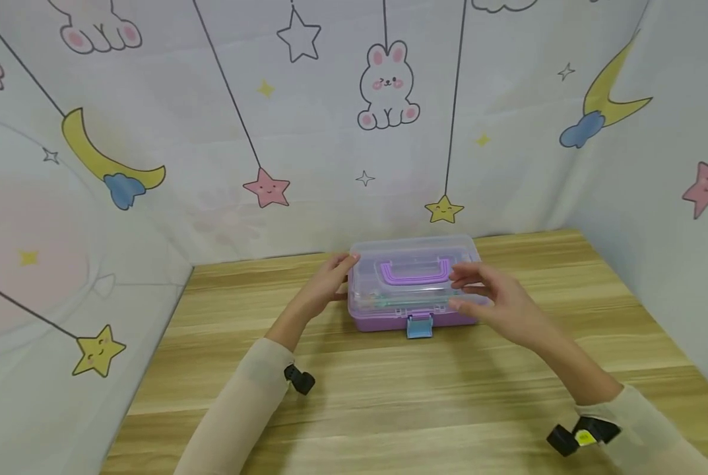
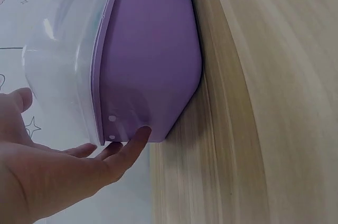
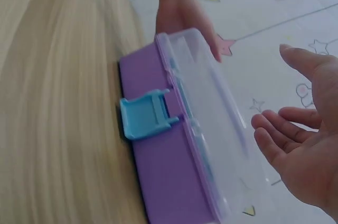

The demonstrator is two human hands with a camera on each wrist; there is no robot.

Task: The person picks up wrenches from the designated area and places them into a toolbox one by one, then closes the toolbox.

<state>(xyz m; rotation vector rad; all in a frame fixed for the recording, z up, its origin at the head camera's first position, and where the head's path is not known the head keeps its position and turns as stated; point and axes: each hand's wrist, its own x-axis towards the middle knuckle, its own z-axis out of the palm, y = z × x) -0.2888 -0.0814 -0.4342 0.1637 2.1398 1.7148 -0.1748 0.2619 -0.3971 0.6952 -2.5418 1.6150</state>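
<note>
A purple storage box (image 1: 383, 322) with a see-through lid (image 1: 365, 264) sits near the back of the table, lid down. On the lid lies a purple handle (image 1: 416, 280), and a light blue latch (image 3: 145, 115) juts out from the front, swung away from the lid. Some greenish items show dimly through the plastic. My left hand (image 1: 325, 285) is at the box's left end; its fingertips (image 2: 141, 133) touch the purple side, with the thumb up by the lid. Over the right end hovers my right hand (image 1: 502, 303), fingers loosely bent and holding nothing.
The wood-grain table (image 1: 389, 402) stretches out in front of the box. Behind it hangs a white cloth (image 1: 324, 132) printed with stars, moons and a rabbit, close to the box's back. Small black cameras (image 1: 300, 379) are strapped at both wrists.
</note>
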